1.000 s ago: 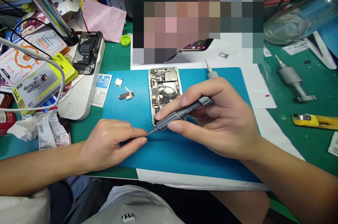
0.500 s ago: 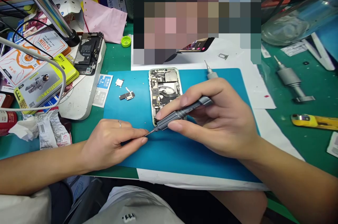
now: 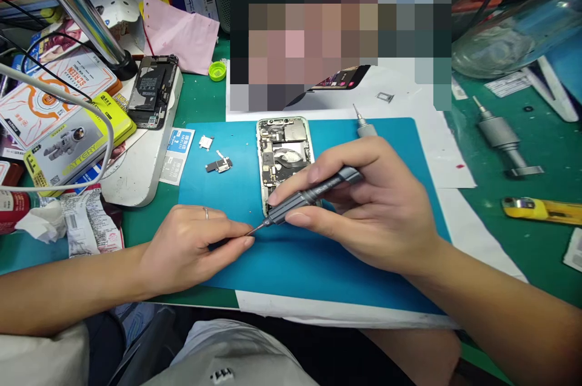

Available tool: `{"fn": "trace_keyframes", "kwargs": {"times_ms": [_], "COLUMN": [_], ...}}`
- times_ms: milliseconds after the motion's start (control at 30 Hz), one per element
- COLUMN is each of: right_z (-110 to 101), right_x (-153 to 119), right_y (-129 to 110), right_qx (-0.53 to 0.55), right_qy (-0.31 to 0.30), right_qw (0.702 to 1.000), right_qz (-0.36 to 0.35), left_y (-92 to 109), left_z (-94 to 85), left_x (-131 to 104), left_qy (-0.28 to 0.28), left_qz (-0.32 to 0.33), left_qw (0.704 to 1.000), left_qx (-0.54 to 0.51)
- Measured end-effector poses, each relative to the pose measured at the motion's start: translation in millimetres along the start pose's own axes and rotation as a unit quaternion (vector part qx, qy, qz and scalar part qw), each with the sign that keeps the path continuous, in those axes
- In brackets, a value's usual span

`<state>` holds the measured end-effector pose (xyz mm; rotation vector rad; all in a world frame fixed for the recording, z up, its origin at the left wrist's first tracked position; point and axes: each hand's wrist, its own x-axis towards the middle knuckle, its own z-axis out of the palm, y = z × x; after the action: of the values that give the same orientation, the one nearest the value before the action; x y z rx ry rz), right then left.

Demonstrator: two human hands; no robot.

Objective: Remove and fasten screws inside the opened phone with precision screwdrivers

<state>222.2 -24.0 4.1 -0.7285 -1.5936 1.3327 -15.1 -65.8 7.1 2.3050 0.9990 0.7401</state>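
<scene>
A: What could go wrong here?
B: Right hand [image 3: 382, 210] is gripping a precision screwdriver [image 3: 313, 193], left hand [image 3: 182, 240] pinched at its bit [image 3: 256, 229], can't tell what's in there. One slip jabs a finger.
A: Clutter?
B: Right hand covers the opened phone's [image 3: 286, 153] lower corner on the blue mat [image 3: 341, 283]. Loose bracket [image 3: 221, 164] beside it.

Worktop [image 3: 541, 237]: green. Blue mat [image 3: 227, 192] on it, overlapping white paper [image 3: 454, 174]. On the mat: opened phone [image 3: 286, 157] about centre, silver part [image 3: 205, 142] and dark part [image 3: 220, 164] to its left. Card [image 3: 176, 156] at the mat's left edge. Small tray [image 3: 385, 97] on the paper beyond. Straight on the green: grey driver [image 3: 500, 130], yellow cutter [image 3: 543, 210] right; green cap [image 3: 217, 71], white base [image 3: 140, 183] left.
</scene>
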Motion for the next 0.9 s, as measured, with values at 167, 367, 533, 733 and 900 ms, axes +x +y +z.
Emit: {"fn": "trace_keyframes", "kwargs": {"times_ms": [167,367,533,733,900], "right_z": [1.2,1.0,-1.1,-5.1,-6.0], "right_x": [0.9,1.9,5.8,8.6,8.1], "right_y": [1.0,-0.2,-4.2,-2.0,0.1], "right_qx": [-0.003,-0.007,-0.017,-0.048,-0.072], "right_qy": [0.004,0.014,0.070,0.087,0.085], "right_qw": [1.000,0.999,0.995,0.991,0.989], "right_qz": [-0.017,-0.037,-0.073,-0.085,-0.100], "left_y": [0.2,1.9,3.6,5.1,4.1], "left_z": [-0.4,-1.0,-2.1,-4.0,-4.0], "left_x": [0.3,0.0,0.1,1.6,0.9], "left_qy": [0.001,0.007,0.021,0.019,0.002], "left_qz": [-0.007,-0.031,-0.043,-0.042,-0.032], "left_qw": [1.000,0.999,0.999,0.999,0.999], "left_qx": [-0.004,-0.017,-0.025,-0.027,-0.029]}}
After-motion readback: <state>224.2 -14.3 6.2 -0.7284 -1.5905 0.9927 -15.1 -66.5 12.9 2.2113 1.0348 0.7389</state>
